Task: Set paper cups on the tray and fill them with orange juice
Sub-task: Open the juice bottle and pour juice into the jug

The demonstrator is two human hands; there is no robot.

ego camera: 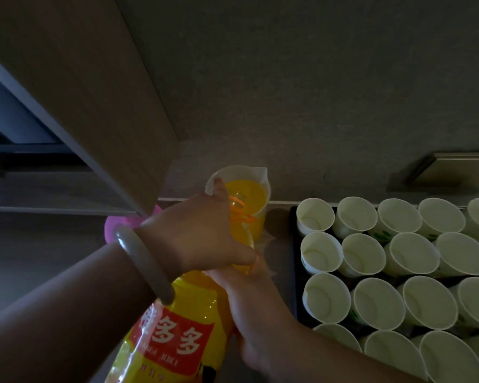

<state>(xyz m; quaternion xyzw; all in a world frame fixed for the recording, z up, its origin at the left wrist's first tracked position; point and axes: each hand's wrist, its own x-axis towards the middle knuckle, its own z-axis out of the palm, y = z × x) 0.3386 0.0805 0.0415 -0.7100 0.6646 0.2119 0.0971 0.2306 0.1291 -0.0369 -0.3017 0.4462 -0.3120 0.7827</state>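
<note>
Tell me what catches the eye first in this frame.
A big orange juice bottle lies tilted at bottom centre, the left hand gripping its neck and the right hand holding it from beneath, its mouth at a jug holding juice. To the right, rows of empty cups crowd a dark tray.

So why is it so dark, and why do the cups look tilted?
Head view: dim room light, only the juice bottle and jug look bright; the wide-angle lens makes the paper cups on the tray fan outward; mild blur throughout.
</note>
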